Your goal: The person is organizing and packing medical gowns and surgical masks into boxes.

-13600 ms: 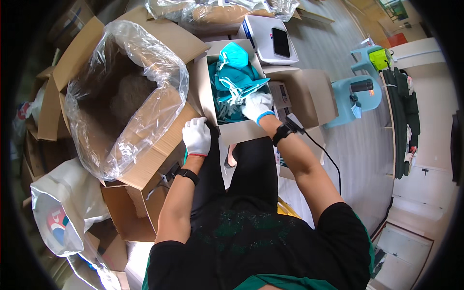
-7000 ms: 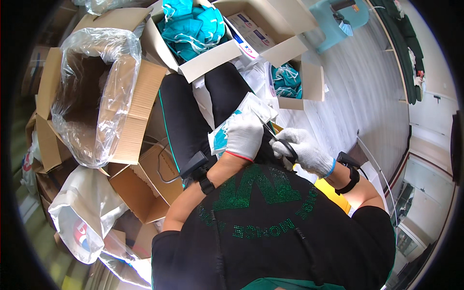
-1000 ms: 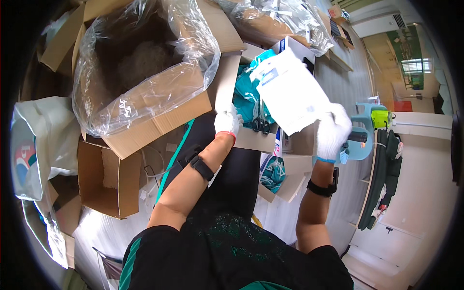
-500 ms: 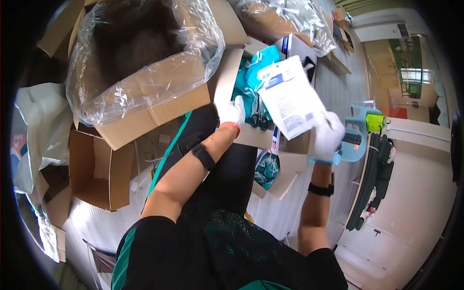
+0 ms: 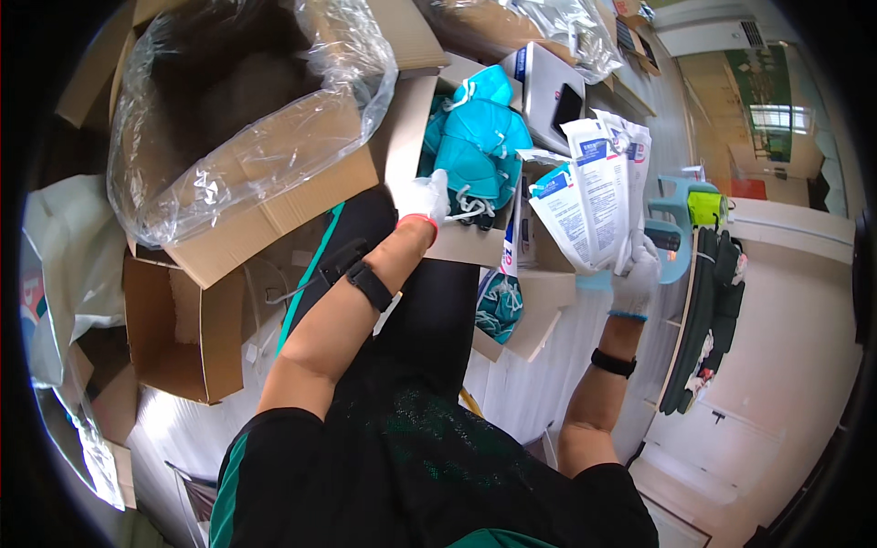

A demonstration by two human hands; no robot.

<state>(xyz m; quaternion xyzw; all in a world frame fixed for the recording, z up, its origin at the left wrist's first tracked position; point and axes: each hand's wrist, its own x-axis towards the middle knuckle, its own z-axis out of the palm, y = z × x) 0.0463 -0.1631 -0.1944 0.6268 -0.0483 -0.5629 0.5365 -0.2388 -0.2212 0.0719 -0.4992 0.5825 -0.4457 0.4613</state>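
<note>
In my right hand (image 5: pixel 636 274), gloved in white, I grip several white printed packets (image 5: pixel 594 205) by their lower end, fanned out. One packet on the left shows a torn top and teal inside. My left hand (image 5: pixel 425 199), also in a white glove, is at the near left edge of an open cardboard box (image 5: pixel 408 146). Its visible fingers are stretched out beside the masks; the rest of them are hidden. Several teal cup-shaped masks (image 5: pixel 480 137) with white straps fill that box. Scissors' dark handles (image 5: pixel 473 220) peek out from under the straps.
A white box (image 5: pixel 539 87) with a black phone (image 5: pixel 567 108) on it stands behind the packets. More teal masks (image 5: pixel 500 306) sit in a lower carton. A large plastic-lined carton (image 5: pixel 274 196) is at left, above an open carton (image 5: pixel 183 347). A blue chair (image 5: pixel 674 233) stands at right.
Instead of one broad packet face, several fanned packets now show in my right hand, which is slightly lower and further right. The masks beside my left hand are in fuller view.
</note>
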